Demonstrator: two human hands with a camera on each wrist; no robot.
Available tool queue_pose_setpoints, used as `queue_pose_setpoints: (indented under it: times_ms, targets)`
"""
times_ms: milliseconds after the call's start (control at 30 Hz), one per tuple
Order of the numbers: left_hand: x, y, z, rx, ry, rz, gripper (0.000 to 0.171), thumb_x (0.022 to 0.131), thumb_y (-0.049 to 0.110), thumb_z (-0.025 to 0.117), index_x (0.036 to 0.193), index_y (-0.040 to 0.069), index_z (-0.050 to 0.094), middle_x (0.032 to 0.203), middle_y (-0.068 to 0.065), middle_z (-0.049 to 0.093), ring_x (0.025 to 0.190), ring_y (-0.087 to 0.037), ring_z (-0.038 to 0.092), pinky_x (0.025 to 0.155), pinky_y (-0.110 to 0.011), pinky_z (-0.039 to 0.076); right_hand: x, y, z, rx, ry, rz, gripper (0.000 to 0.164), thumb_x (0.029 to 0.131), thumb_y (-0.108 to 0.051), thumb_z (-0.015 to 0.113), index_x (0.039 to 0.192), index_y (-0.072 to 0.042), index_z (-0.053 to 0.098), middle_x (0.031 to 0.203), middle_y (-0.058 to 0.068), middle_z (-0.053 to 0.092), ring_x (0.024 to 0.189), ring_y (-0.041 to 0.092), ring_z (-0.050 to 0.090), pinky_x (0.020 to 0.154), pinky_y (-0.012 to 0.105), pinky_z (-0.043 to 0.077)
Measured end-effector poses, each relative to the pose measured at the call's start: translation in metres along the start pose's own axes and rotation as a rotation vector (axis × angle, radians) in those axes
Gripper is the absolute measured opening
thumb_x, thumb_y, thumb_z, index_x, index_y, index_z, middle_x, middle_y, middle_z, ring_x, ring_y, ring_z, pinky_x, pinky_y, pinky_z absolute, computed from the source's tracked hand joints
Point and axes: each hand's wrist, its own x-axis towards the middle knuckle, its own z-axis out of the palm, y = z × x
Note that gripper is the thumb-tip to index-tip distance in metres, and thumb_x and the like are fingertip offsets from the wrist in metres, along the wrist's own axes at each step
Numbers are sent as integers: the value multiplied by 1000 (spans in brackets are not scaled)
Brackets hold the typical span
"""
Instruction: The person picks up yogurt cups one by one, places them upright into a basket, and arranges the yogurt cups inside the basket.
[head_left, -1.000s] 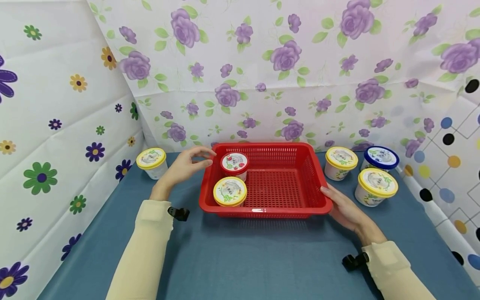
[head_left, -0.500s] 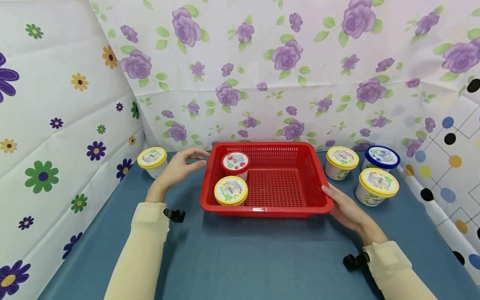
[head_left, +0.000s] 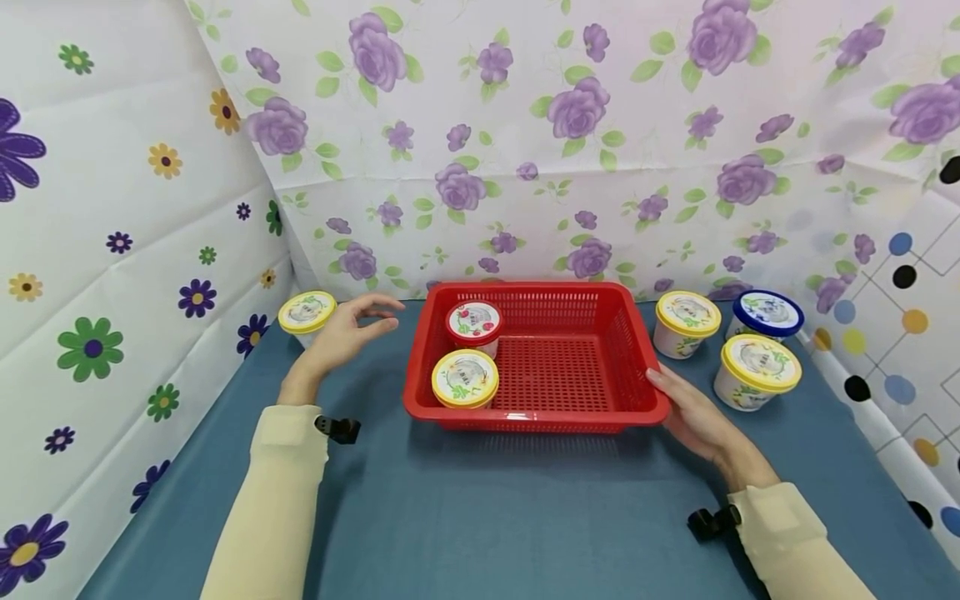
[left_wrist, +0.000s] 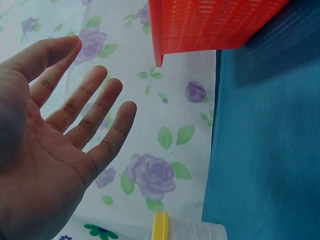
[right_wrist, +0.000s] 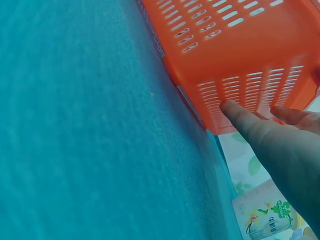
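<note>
A red plastic basket (head_left: pixel 555 375) stands mid-table. Inside, along its left side, are a cup with a red lid (head_left: pixel 474 321) and a cup with a yellow lid (head_left: pixel 465 379). My right hand (head_left: pixel 693 417) holds the basket's right side, thumb at the rim; in the right wrist view its fingers (right_wrist: pixel 245 120) lie against the slotted outer wall. To the basket's left, apart from it, my left hand (head_left: pixel 341 337) hovers with nothing in it, fingers loosely extended. Just behind that hand stands another yellow-lidded cup (head_left: pixel 306 312), partly hidden by it.
Right of the basket stand two yellow-lidded cups, a rear one (head_left: pixel 686 321) and a front one (head_left: pixel 759 367), plus a blue-lidded cup (head_left: pixel 767 315). A blue cloth (head_left: pixel 510 517) covers the table. Flowered sheets (head_left: pixel 525 150) enclose the back and sides.
My left hand has moved left, away from the basket's left rim toward the yellow-lidded cup. The right hand and the basket keep their places.
</note>
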Motion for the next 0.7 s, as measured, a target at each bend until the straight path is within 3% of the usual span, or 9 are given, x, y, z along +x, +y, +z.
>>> queue_pose_setpoints:
  times_ms: [467, 700]
  targets:
    - [-14, -16, -23, 26, 44, -81, 37, 105, 31, 64, 137, 11, 62, 139, -14, 59, 127, -34, 54, 103, -55, 43, 0, 1, 1, 25, 22, 30, 59, 115, -35, 33, 168, -17, 14, 157, 15, 37, 127, 15, 54, 102, 30, 53]
    - [-23, -21, -37, 45, 57, -104, 42, 107, 33, 62, 141, 10, 60, 152, -13, 47, 134, -35, 51, 97, -43, 47, -1, 2, -2, 29, -1, 6, 59, 115, -34, 32, 168, -16, 13, 154, 11, 43, 126, 15, 55, 102, 30, 53]
